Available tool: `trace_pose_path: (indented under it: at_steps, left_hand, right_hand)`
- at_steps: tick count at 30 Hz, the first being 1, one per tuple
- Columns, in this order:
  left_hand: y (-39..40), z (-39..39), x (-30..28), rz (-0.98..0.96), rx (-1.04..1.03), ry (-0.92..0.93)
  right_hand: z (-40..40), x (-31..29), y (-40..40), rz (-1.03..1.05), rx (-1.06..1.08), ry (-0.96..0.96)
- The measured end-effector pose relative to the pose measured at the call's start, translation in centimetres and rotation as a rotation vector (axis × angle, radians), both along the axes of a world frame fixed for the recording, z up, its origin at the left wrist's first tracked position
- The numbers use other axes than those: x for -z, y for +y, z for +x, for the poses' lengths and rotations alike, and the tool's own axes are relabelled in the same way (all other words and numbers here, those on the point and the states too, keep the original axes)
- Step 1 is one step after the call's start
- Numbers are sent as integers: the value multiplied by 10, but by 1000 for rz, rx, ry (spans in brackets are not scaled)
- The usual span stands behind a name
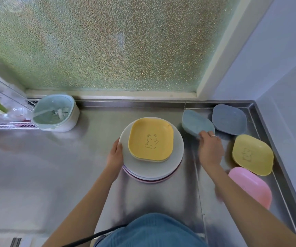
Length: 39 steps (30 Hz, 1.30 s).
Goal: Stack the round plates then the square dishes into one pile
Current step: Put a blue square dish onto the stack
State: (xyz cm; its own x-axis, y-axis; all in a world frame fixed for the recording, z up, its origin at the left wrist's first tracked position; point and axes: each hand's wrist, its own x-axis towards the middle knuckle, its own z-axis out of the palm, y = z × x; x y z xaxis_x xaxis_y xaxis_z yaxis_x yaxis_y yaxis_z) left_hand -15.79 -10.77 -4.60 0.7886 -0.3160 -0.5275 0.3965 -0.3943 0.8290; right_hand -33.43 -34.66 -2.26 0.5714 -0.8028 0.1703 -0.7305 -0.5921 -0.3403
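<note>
A pile of round plates (154,168), white on top with pink edges below, stands mid-counter. A yellow square dish (150,139) with a bear drawing lies on top of the pile. My left hand (115,154) rests against the pile's left rim. My right hand (209,148) grips the near edge of a teal square dish (195,122), which is tilted just right of the pile. Further right lie a grey-blue square dish (229,119), a second yellow square dish (252,154) and a pink square dish (250,186).
The steel counter (54,166) ends at a raised lip on the right by the wall. A pale green lidded basket (56,113) stands at the back left beside a wire rack (10,123). A frosted window fills the back.
</note>
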Motion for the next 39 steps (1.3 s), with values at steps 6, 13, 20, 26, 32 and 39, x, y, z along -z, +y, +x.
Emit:
trace_pose_path:
  at_steps: [6, 13, 20, 26, 32, 39]
  left_hand:
    - [-20, -20, 0, -34, 68, -24]
    - [-37, -36, -2, -67, 120, 72]
    - [-43, -30, -12, -32, 158, 9]
    - [-74, -36, -38, -16, 266, -245]
    - [-75, -39, -37, 2, 298, -331]
    - [-64, -39, -25, -33, 277, -271]
  right_hand:
    - [-2, -43, 42, -121, -125, -303]
    - [-15, -45, 89, -110, -381, -56]
    - [-18, -51, 84, 61, -400, -50]
    - [1, -37, 64, 263, -121, 26]
    - [4, -22, 61, 381, -142, 13]
    - [-40, -4, -14, 274, 271, 160]
